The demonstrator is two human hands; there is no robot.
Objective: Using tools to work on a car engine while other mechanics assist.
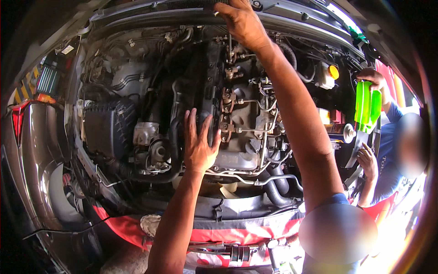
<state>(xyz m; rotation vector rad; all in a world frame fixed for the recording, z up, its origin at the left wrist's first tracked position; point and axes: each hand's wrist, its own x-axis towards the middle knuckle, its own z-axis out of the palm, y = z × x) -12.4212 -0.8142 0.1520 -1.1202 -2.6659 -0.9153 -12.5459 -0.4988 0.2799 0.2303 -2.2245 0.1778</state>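
My left hand (pixel 199 148) lies with fingers spread on the dark cover (pixel 207 86) along the engine's middle, beside metal injector clamps (pixel 228 98). My right arm stretches across the engine to the far side. There my right hand (pixel 244 23) has its fingers curled at the top edge of the view, around something dark I cannot make out. A thin upright rod (pixel 230 43) shows below that hand; whether they connect is unclear. Between the hands lies the metal engine top with thin fuel pipes (pixel 253 102) and a round black cap (pixel 252 146).
A black air filter box (pixel 107 128) stands left, a reservoir with yellow cap (pixel 326 75) right. At the right side a co-worker holds a bright green bottle (pixel 367 107) near a spray can (pixel 342 132). Red cloth (pixel 210 235) covers the front edge; a brown car panel (pixel 43 150) stands left.
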